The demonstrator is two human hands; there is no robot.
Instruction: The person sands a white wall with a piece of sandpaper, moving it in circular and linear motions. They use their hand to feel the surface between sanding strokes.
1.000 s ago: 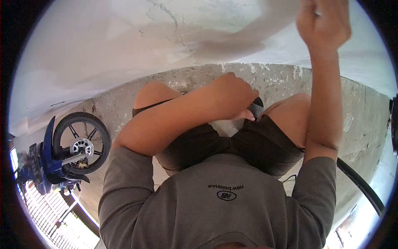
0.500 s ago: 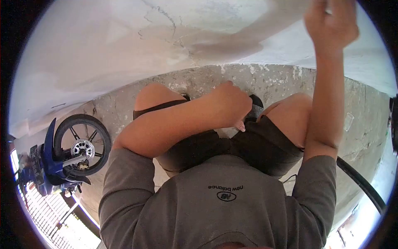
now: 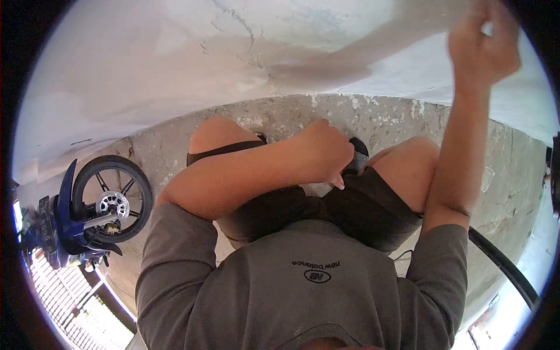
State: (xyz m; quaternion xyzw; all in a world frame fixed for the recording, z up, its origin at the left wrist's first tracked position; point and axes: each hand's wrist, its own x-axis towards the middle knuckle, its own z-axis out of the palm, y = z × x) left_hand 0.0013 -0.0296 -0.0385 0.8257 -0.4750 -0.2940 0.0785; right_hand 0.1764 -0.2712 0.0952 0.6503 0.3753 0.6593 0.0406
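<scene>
My left hand (image 3: 328,153) is bent across my body, above the gap between my thighs. Its fingers curl in below the back of the hand, with one fingertip showing; whatever they hold is hidden. Raised at the upper right, my right hand (image 3: 485,49) is close to the white wall (image 3: 175,64). Its fingers are pinched together with a small gap showing, blurred and partly past the view's edge, and anything in them is too unclear to name. A shadow of the arm falls on the wall.
A motorcycle wheel (image 3: 112,199) with a blue fender (image 3: 65,201) stands at the left. Black shorts (image 3: 373,201) cover my bent legs. A dark shoe (image 3: 359,147) rests on the concrete floor (image 3: 280,114). A black curved bar (image 3: 504,265) is at the right, near a clear cup-like object (image 3: 487,178).
My right hand has moved right and slightly down along the wall. My left hand has shifted a little left and down, fingers still curled.
</scene>
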